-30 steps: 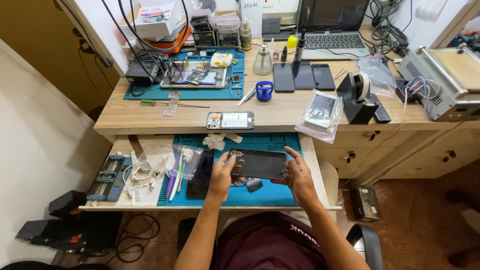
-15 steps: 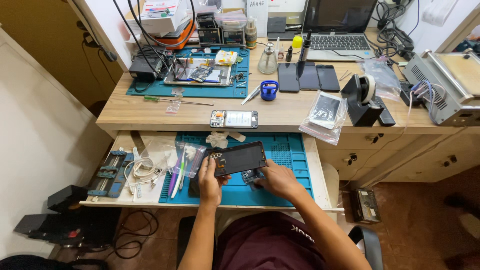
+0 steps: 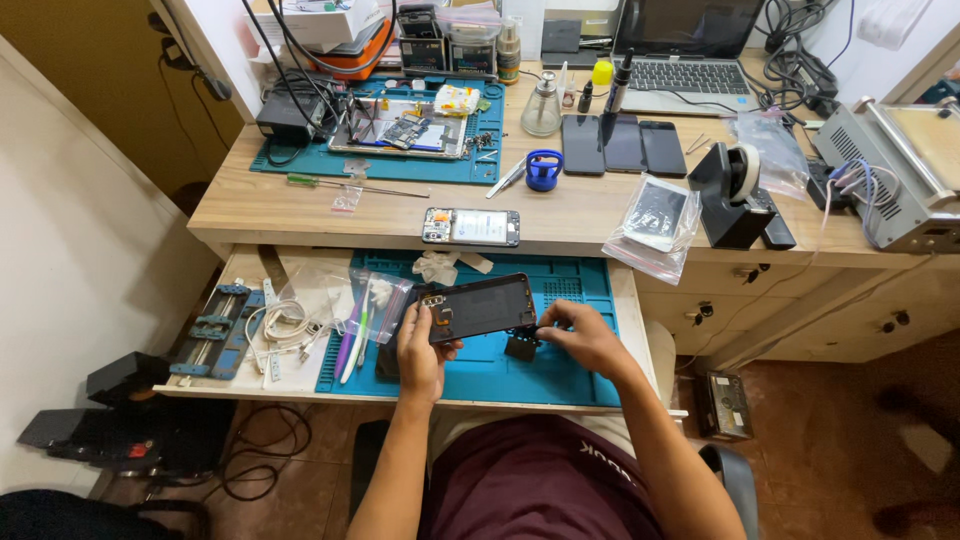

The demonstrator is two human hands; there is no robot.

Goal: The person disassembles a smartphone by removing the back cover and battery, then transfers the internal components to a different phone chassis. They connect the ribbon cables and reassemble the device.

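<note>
In the head view, the left hand (image 3: 420,345) is gripping the dark phone shell (image 3: 480,308) by its left end, tilting it above the blue mat (image 3: 580,375). The right hand (image 3: 583,335) is pinching its lower right edge, fingers curled.

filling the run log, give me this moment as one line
left hand: holds dark phone body by its left end | right hand: fingertips at phone's right edge, over small black part | surface: blue mat on pull-out tray
</note>
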